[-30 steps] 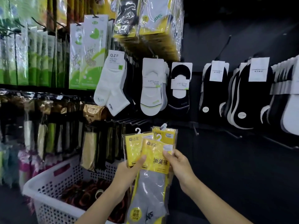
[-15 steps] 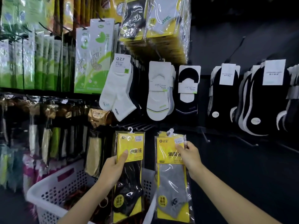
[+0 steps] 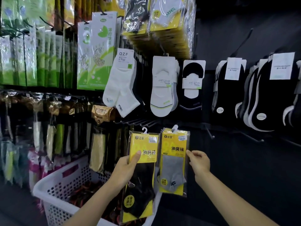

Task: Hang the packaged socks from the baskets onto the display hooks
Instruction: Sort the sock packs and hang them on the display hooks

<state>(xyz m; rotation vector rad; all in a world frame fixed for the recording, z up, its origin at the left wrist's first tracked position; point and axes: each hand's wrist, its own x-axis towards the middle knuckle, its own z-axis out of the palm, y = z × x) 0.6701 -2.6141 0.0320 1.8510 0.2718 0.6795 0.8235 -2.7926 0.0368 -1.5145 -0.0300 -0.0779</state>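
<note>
My left hand (image 3: 126, 168) grips a packaged pair of black socks (image 3: 141, 175) with a yellow card and a white hanger, thumb on the front, above the basket. Just to its right is a packaged pair of grey socks (image 3: 174, 162) with the same yellow card, more packs stacked behind it. Its hanger is just below the row of bare black display hooks (image 3: 138, 122); I cannot tell whether it is on a hook. My right hand (image 3: 199, 162) pinches that pack's right edge with thumb and fingertips.
A white perforated basket (image 3: 65, 181) with more dark packs stands at the lower left. Hung socks fill the wall: white and black pairs above, green packs upper left, black pairs at right. Bare hooks (image 3: 211, 136) stick out of the dark panel on the right.
The two packs have come apart and gone up toward the hooks. My right hand slid from the grey pack's top to its right edge. My left hand stays on the black pack.
</note>
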